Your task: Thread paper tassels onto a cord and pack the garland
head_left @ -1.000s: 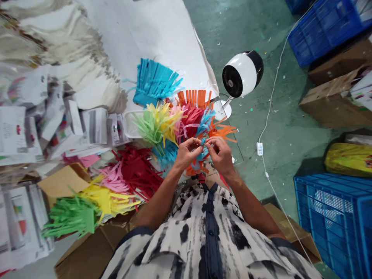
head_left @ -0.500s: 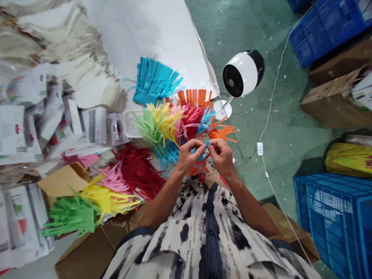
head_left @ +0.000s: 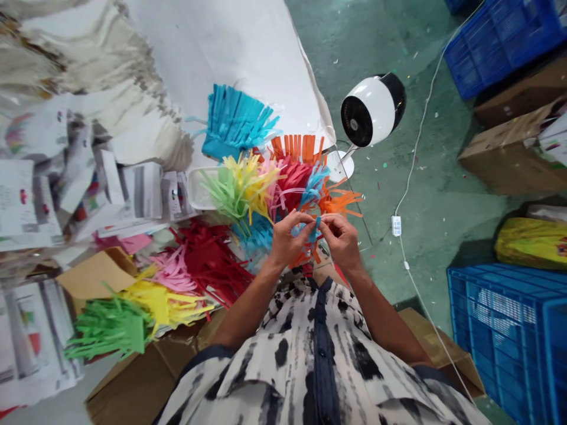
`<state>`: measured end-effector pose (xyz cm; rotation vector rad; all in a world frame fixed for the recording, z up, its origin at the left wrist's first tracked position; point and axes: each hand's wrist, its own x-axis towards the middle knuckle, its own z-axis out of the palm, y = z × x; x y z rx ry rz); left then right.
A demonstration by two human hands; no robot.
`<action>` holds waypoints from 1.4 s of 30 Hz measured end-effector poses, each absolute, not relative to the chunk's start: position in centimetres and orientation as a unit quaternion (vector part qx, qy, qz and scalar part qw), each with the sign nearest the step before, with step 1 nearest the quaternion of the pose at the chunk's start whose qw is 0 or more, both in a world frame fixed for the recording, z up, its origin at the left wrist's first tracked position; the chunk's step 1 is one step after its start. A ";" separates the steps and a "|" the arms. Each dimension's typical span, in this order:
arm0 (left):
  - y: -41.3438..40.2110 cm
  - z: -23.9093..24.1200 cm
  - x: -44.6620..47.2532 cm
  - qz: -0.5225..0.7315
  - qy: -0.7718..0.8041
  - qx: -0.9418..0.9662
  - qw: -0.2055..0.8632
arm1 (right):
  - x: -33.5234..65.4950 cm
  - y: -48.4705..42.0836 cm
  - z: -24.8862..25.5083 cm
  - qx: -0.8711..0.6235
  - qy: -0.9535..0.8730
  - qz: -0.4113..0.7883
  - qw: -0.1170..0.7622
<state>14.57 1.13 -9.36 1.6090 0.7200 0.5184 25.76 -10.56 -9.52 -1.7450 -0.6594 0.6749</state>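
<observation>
Between my fingertips, in front of my chest, is a small piece of blue tissue paper [head_left: 318, 222]. My left hand [head_left: 290, 237] pinches it from one side and my right hand [head_left: 340, 239] from the other. Blue strips hang partly hidden beneath the hands. Just beyond lie fringed paper tassels: a light green one [head_left: 230, 195], a yellow one [head_left: 253, 184], a red one [head_left: 296, 180] and an orange one [head_left: 341, 200]. A wide blue fringed sheet [head_left: 234, 127] rests farther back on the white table.
A white fan [head_left: 372, 112] stands on the floor beyond the table's right edge. Red fringe [head_left: 212, 260] and green fringe [head_left: 110, 327] lie at left near cardboard. Stacked white packages [head_left: 144, 189] fill the left. A cord with a power strip [head_left: 396, 226] and blue crates [head_left: 500, 319] are at right.
My hands stay close together with small finger movements at the blue paper. The right fingers have shifted slightly to the right. The surrounding things have not moved.
</observation>
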 end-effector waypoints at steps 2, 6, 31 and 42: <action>0.9 -9.4 14.6 0.221 0.317 0.699 0.602 | 25.5 -10.5 -9.4 -0.723 -0.250 0.310 0.564; 0.4 -10.1 14.4 0.207 0.334 0.689 0.609 | 25.2 -10.5 -9.2 -0.704 -0.197 0.359 0.581; 1.9 -13.4 8.2 -0.007 0.207 0.793 0.573 | 25.0 -12.9 -11.1 -0.569 -0.041 0.519 0.636; 3.3 -15.0 13.3 -0.071 0.444 0.863 0.231 | 24.7 -11.9 -13.3 -0.691 -0.117 0.409 0.584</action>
